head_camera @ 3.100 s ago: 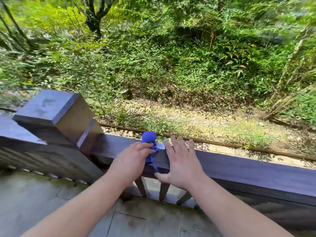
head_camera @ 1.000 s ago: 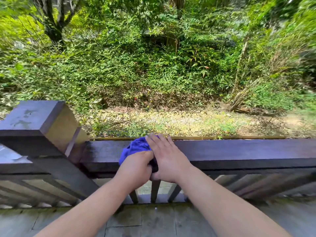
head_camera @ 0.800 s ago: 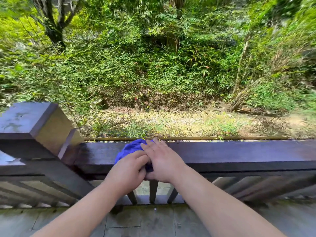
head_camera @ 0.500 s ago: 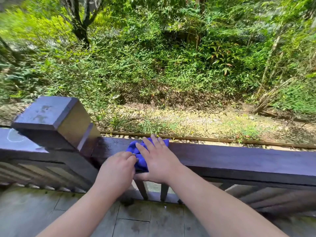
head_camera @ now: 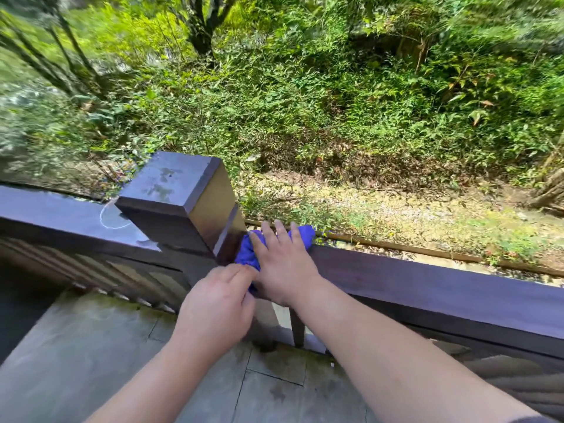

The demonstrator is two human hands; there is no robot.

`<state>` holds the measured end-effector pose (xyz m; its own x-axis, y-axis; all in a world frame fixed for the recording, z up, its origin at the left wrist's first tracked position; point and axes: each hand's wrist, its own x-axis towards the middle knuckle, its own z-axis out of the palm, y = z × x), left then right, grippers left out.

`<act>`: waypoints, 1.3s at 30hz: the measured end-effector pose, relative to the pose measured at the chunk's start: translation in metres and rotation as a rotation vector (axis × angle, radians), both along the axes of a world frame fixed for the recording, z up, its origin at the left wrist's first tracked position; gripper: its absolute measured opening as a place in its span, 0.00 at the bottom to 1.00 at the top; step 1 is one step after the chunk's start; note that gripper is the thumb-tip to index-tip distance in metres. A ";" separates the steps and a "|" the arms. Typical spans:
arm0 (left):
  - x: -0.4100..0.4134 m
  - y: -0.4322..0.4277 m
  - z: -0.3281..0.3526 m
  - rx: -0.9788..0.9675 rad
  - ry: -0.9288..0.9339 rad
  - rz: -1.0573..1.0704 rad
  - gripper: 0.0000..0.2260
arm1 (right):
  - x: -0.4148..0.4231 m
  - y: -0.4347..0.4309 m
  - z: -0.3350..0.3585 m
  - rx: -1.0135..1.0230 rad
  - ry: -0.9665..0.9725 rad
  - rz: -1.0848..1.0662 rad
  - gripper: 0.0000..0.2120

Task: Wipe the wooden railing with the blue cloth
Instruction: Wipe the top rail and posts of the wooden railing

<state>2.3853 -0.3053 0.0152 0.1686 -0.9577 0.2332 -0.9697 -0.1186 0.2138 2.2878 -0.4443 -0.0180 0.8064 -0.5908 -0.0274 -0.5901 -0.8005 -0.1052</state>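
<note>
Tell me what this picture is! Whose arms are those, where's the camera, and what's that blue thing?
There is no machine here: these are a person's two bare arms. The camera sits on the person's head and looks forward and down, so you see roughly what they see. The right hand lies flat, fingers straight, pressing a blue cloth onto the top of a dark wooden railing, right beside a square post. The left hand pinches the cloth's near end at the railing's front edge. Beyond the railing are green plants, and below is a grey floor. It looks like the person is wiping the railing.
</note>
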 end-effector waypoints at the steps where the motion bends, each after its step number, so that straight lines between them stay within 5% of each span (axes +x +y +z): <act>1: 0.002 0.002 0.000 0.000 0.010 -0.010 0.10 | 0.006 0.002 0.001 0.000 0.009 0.002 0.37; 7: 0.007 0.004 -0.006 -0.068 0.121 -0.062 0.12 | 0.004 0.006 0.006 -0.032 0.064 0.010 0.38; 12: -0.011 -0.010 -0.022 -0.058 0.144 -0.137 0.24 | -0.037 0.007 -0.002 -0.003 0.065 0.004 0.39; 23: -0.089 -0.047 -0.031 0.101 -0.035 -0.218 0.37 | -0.164 -0.004 -0.013 -0.030 -0.003 -0.186 0.38; 39: -0.162 -0.066 -0.054 0.190 -0.150 0.006 0.42 | -0.383 -0.042 -0.014 -0.042 0.031 -0.291 0.42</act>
<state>2.2237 -0.3709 -0.0387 0.1511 -0.9859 0.0713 -0.9881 -0.1484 0.0411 1.9045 -0.4860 -0.0322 0.6020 -0.7983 -0.0197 -0.7979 -0.6004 -0.0537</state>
